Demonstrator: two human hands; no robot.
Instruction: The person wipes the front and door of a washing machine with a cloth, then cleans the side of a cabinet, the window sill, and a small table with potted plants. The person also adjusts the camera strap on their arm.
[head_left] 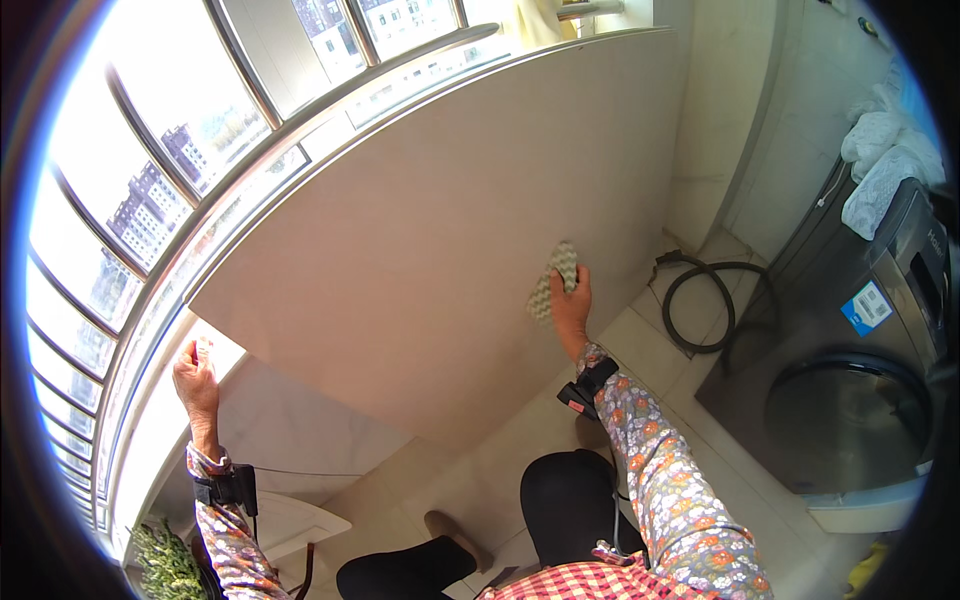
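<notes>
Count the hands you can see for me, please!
2. The left hand is near the bright window ledge; the right hand holds a patterned cloth or sponge at the large pale panel. No other hands show.

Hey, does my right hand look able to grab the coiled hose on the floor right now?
Probably not straight away: your right hand is holding a patterned cloth against the panel, and the hose lies lower, on the floor. The way between looks free, though.
</notes>
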